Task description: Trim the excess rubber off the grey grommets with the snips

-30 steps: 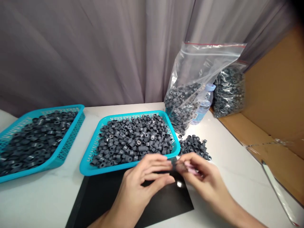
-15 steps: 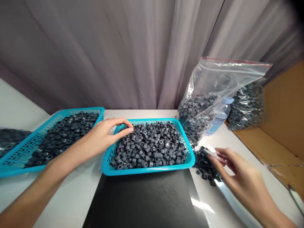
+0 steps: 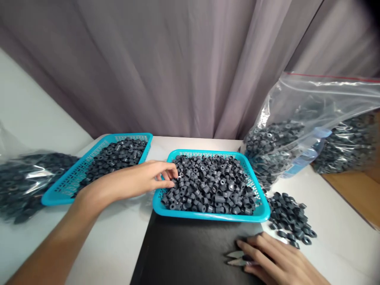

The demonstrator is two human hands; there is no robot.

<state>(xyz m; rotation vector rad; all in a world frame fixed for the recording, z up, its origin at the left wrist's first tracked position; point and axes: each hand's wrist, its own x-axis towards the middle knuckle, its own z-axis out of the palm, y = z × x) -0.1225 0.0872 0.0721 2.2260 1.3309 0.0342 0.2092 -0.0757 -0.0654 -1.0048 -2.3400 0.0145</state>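
Note:
My left hand (image 3: 157,178) reaches into the left side of the middle blue basket (image 3: 208,215), which is heaped with small grey rings (image 3: 213,186). Its thumb and forefinger are pinched together on a ring at the edge of the heap. My right hand (image 3: 276,263) rests low on the black mat (image 3: 184,249), closed around metal tweezers (image 3: 236,258) whose silver tips point left on the mat. A loose pile of grey rings (image 3: 292,221) lies on the white table just beyond my right hand.
A second blue basket (image 3: 59,192) of rings stands at the left, beside a plastic bag of rings (image 3: 18,182). At the right lean a clear zip bag of rings (image 3: 279,146), a water bottle (image 3: 305,156), another ring bag (image 3: 347,152) and a cardboard box (image 3: 353,190). A grey curtain hangs behind.
My left hand has gone from the middle of the mat into the middle basket. My right hand has dropped from beside the loose pile onto the mat. The view has swung left.

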